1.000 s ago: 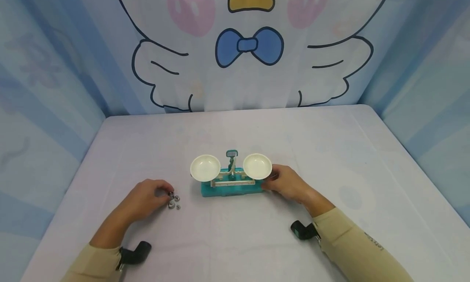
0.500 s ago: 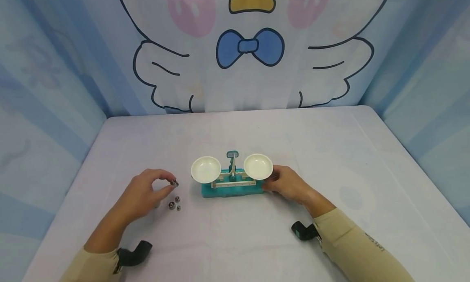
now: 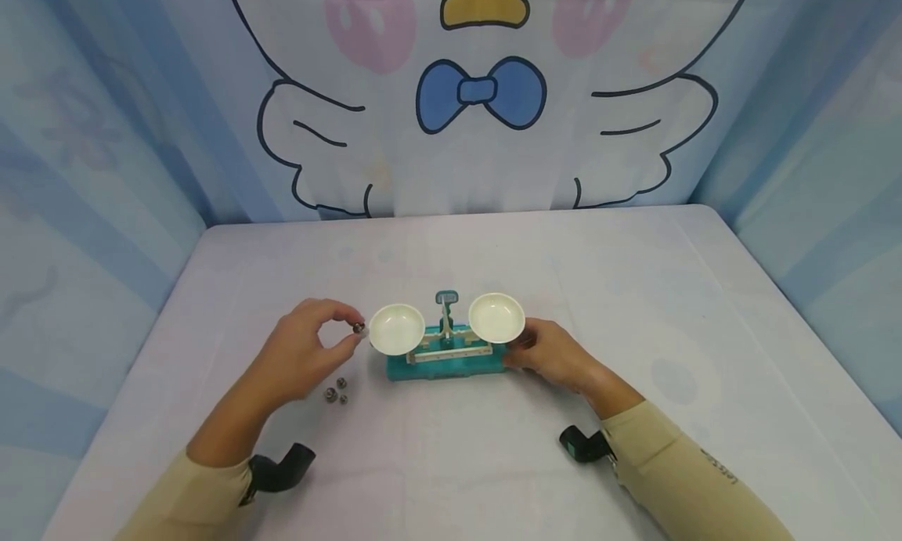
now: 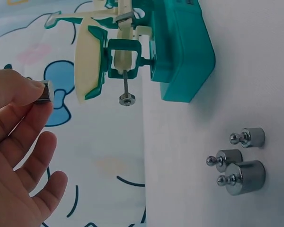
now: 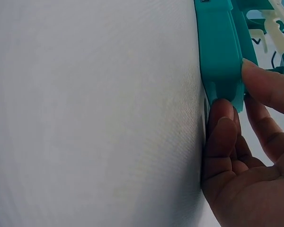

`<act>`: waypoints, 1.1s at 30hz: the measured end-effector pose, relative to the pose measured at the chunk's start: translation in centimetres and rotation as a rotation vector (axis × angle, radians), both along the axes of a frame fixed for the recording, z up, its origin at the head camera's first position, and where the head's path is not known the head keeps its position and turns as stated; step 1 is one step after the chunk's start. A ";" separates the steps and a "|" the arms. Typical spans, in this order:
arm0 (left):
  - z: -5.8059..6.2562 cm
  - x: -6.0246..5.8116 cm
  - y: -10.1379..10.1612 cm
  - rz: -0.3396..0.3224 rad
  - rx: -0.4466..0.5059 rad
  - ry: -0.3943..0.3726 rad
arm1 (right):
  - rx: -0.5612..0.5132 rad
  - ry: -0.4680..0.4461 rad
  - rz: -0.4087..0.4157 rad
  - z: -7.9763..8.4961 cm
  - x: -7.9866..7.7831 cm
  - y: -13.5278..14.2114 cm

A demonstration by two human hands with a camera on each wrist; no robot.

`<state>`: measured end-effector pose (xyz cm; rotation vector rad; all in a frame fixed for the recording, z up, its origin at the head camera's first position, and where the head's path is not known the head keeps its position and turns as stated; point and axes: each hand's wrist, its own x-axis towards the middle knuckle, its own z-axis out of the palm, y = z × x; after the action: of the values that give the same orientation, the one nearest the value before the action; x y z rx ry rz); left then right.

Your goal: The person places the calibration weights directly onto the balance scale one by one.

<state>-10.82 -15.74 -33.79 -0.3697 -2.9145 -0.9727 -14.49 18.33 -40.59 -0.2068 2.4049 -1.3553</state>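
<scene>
A teal balance scale [image 3: 445, 369] with two white pans stands mid-table in the head view. Between thumb and index finger, my left hand [image 3: 303, 355] pinches a small metal weight [image 4: 48, 91], held just left of the left pan [image 3: 397, 330] and about level with it. The other fingers of that hand are loosely bent in the left wrist view. My right hand [image 3: 557, 358] grips the right end of the scale's base [image 5: 222, 52], thumb on its upper edge and fingers curled at the end. Above that hand sits the right pan [image 3: 496, 318], with nothing in it.
Three knobbed metal weights [image 4: 246, 177] stand close together on the white-covered table [image 3: 451, 463], left of the scale and near my left forearm. A patterned curtain [image 3: 479, 165] rises behind the table's far edge.
My left hand has lifted a weight from the group on the table and carried it right and away from me to the left pan. My right hand has stayed at the base.
</scene>
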 end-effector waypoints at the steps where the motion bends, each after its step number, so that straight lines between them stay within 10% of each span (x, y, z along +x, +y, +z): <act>1: 0.0 -0.2 0.2 0.000 0.000 -0.004 | -0.001 0.001 0.000 0.0 0.0 0.0; 33: -1.0 -3.1 2.4 -0.082 -0.010 -0.003 | -0.030 0.012 0.009 0.1 0.2 -0.1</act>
<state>-13.89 -13.29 -34.81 -0.4929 -2.9294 -0.9703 -14.24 18.28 -40.54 -0.2340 2.3919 -1.3904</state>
